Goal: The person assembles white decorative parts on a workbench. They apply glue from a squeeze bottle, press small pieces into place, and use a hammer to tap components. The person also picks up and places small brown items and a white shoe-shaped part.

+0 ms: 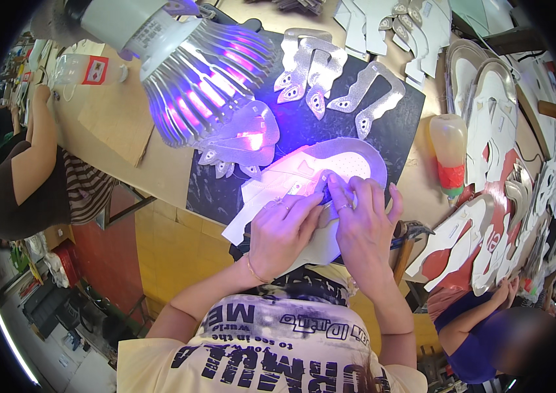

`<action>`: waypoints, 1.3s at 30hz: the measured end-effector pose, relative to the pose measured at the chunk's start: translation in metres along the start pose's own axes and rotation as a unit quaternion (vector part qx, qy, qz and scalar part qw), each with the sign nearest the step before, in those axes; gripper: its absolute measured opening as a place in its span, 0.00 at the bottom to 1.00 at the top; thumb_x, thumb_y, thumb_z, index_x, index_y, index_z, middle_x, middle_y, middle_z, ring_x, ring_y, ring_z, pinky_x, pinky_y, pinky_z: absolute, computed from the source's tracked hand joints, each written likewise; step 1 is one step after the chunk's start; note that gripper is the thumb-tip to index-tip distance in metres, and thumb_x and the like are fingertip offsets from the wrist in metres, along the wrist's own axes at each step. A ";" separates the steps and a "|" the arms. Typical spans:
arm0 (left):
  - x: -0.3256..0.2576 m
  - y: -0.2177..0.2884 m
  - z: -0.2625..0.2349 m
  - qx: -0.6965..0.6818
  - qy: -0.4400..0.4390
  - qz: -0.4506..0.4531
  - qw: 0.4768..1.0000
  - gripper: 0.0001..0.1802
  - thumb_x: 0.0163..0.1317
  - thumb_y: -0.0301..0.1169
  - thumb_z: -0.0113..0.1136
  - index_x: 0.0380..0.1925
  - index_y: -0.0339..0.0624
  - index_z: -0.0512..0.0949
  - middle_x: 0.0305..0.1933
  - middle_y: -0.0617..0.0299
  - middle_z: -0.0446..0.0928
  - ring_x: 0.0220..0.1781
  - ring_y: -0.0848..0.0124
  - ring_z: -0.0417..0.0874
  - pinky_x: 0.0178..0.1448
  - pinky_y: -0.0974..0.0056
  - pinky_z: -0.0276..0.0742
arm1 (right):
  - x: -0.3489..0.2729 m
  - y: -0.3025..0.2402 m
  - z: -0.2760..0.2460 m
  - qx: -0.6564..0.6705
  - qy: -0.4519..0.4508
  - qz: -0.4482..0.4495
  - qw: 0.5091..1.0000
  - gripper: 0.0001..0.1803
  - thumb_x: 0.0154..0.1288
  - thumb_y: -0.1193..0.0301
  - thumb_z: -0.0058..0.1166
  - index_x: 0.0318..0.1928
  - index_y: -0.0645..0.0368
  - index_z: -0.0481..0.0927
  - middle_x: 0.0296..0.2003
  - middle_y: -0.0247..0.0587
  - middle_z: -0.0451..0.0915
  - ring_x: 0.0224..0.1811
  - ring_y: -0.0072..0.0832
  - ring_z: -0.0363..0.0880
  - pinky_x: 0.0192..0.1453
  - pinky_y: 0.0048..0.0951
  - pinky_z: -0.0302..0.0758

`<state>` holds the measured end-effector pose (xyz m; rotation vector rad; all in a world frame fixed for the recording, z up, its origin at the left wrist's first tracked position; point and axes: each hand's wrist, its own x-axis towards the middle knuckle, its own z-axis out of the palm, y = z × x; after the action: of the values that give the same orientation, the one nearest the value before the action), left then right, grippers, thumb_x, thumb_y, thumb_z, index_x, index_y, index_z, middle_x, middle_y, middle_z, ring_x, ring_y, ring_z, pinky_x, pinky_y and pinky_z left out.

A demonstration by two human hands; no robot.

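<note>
"Lamp (206, 78) first: it fills the upper left, closest to my view, its fins glowing purple. What do you have below it?"

"A flat shoe piece (350, 156), lying over the near right part of the dark mat (206, 190) on the table (415, 164). One tail seems to reach past the mat's near edge. From my seat I see both hands on it, near its middle."

"How do they stand?"

"The left hand (284, 224) has thumb and fingers drawn together, clamped, as I judge it, on the inner edge of the shoe piece. The right hand (363, 211) presses from the other side, outer fingers fanned. Its thumb is hidden, so I cannot tell whether it pinches."

"What worries you?"

"Uneven pressure, mostly. If one hand pulls harder, the thin sheet could wrinkle or skew where the fingertips nearly meet. The overhanging tail could catch and twist it. Those fingers also cover the very spot, so I could miss a crooked edge. A wide swing to the left might scatter the stack of cut pieces (245, 134) under the lamp."

"And which way does it point?"

"Rounded end to the upper right, away from the body. I read the long axis as a slant from there down to the lower left, where that pale tail shows beside the left wrist."
</note>
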<state>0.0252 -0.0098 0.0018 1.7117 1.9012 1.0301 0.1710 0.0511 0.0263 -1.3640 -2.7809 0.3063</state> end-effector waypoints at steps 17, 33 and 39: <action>-0.006 -0.004 -0.004 0.080 -0.002 -0.029 0.996 0.16 0.56 0.31 0.70 0.46 0.47 0.85 0.27 0.65 0.78 0.26 0.67 0.79 0.32 0.62 0.69 | 0.009 0.005 0.002 0.040 0.001 -0.059 0.997 0.28 0.61 0.75 0.50 0.63 0.55 0.77 0.54 0.44 0.72 0.62 0.40 0.70 0.72 0.51 0.60; -0.015 -0.010 -0.002 0.048 -0.027 -0.062 0.997 0.18 0.58 0.33 0.68 0.50 0.48 0.83 0.31 0.66 0.79 0.30 0.68 0.80 0.34 0.63 0.71 | 0.007 0.002 0.006 0.024 0.015 -0.087 0.996 0.25 0.61 0.75 0.52 0.60 0.49 0.80 0.54 0.42 0.75 0.60 0.40 0.72 0.73 0.54 0.57; -0.030 -0.015 -0.011 -0.048 0.022 -0.002 0.999 0.20 0.54 0.32 0.72 0.49 0.48 0.83 0.40 0.63 0.83 0.33 0.68 0.82 0.40 0.62 0.73 | 0.010 0.004 0.005 0.031 0.002 -0.093 0.995 0.25 0.61 0.75 0.52 0.60 0.49 0.80 0.55 0.42 0.75 0.60 0.41 0.72 0.73 0.53 0.58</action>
<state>0.0129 -0.0416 -0.0074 1.6446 1.8495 1.1475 0.1675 0.0606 0.0198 -1.0813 -2.8414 0.3792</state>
